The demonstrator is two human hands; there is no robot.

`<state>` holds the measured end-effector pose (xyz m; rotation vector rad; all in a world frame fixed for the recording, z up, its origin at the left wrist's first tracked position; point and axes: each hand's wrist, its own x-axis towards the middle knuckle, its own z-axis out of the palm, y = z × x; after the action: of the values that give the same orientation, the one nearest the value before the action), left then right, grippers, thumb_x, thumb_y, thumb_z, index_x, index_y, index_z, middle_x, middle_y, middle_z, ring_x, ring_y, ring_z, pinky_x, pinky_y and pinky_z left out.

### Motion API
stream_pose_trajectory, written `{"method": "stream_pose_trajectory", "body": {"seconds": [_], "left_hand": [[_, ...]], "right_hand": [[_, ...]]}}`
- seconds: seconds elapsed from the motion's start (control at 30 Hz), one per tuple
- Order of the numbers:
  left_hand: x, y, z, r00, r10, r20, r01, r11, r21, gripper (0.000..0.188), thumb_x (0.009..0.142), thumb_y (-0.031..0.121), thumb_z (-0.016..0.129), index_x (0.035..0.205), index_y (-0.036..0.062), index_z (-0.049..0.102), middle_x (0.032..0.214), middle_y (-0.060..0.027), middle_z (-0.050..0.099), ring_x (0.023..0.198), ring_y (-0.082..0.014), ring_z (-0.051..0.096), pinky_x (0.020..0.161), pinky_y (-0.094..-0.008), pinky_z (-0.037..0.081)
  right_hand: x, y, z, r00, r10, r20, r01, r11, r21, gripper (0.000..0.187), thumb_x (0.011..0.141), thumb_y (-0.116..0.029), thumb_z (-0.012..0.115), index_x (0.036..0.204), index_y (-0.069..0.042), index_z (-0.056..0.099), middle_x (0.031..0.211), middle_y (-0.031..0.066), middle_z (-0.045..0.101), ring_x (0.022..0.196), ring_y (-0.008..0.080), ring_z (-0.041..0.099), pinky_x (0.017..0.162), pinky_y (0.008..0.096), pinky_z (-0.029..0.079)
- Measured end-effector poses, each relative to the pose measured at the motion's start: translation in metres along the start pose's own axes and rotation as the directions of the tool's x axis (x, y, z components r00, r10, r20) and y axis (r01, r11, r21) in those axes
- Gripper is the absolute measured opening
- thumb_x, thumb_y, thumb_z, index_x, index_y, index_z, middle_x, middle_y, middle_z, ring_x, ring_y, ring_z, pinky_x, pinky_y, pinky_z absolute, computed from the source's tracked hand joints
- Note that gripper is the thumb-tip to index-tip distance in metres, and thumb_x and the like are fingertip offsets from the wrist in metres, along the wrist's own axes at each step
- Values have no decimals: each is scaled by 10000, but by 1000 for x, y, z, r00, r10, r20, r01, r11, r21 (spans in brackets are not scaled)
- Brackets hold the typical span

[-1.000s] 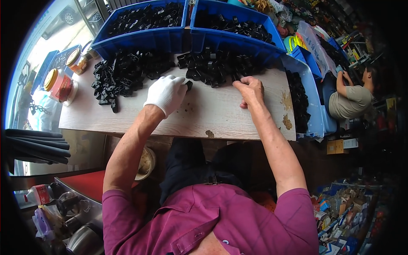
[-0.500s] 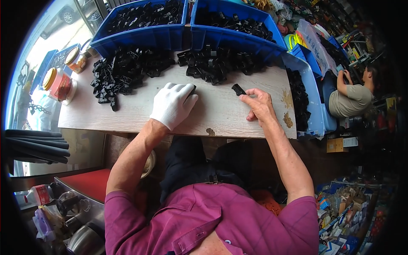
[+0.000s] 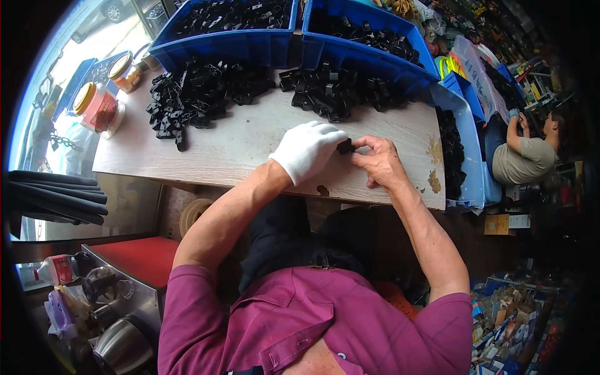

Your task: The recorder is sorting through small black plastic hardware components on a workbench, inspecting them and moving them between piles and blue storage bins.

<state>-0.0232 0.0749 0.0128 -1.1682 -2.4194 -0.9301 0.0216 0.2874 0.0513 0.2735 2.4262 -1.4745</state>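
Observation:
My left hand [image 3: 307,151], in a white knitted glove, and my bare right hand [image 3: 381,162] meet above the pale wooden table [image 3: 250,150]. Between their fingertips is a small black plastic part [image 3: 345,146], pinched from both sides. The fingers cover much of it, so I cannot tell whether it is one piece or two pressed together. Beyond my hands lie two heaps of similar black parts, a left heap [image 3: 194,100] and a right heap [image 3: 334,94].
Two blue bins [image 3: 231,51] [image 3: 369,55] full of black parts stand along the far edge. A light-blue bin [image 3: 469,137] adjoins the right edge. Lidded jars [image 3: 97,111] sit at the left. A seated person [image 3: 525,153] works at far right.
My left hand has moved right to meet my right hand at the black part. The right hand stays near its place, still pinching the part. The whole view has shifted slightly.

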Motion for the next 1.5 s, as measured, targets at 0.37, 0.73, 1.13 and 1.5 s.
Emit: {"method": "stream_pose_trajectory", "body": {"seconds": [0.37,0.73,1.13,1.5], "left_hand": [[-3,7,9,988,146,52,-150,986,77,336,824,136,650,1156,100,693,1117,-66,701,1052,-295,670,898,-401,542],[-17,6,-14,944,41,-328,35,974,222,346,782,90,704,1125,123,668,916,-63,676,876,-300,646,742,-401,543],[-42,-66,-61,857,-362,-366,513,667,541,181,916,309,674,923,129,669,865,-128,690,808,-346,681,583,-467,575],[-66,-40,-57,934,-180,-309,318,815,485,18,884,178,699,893,183,685,820,-35,651,795,-277,640,601,-394,549]], "right_hand": [[0,6,-1,999,-40,6,40,999,20,275,854,-71,709,1122,-9,707,534,-26,507,385,76,444,352,265,422],[-1,2,0,999,-27,24,28,1000,-15,342,854,-155,788,1134,12,685,537,-12,529,364,86,440,346,262,386],[2,20,-16,978,55,-201,33,913,408,374,864,-207,800,1097,38,641,607,39,612,379,111,529,390,310,533],[45,56,-124,675,259,-690,161,861,482,510,860,-211,803,1289,-40,586,935,132,624,518,184,559,499,410,610]]}}
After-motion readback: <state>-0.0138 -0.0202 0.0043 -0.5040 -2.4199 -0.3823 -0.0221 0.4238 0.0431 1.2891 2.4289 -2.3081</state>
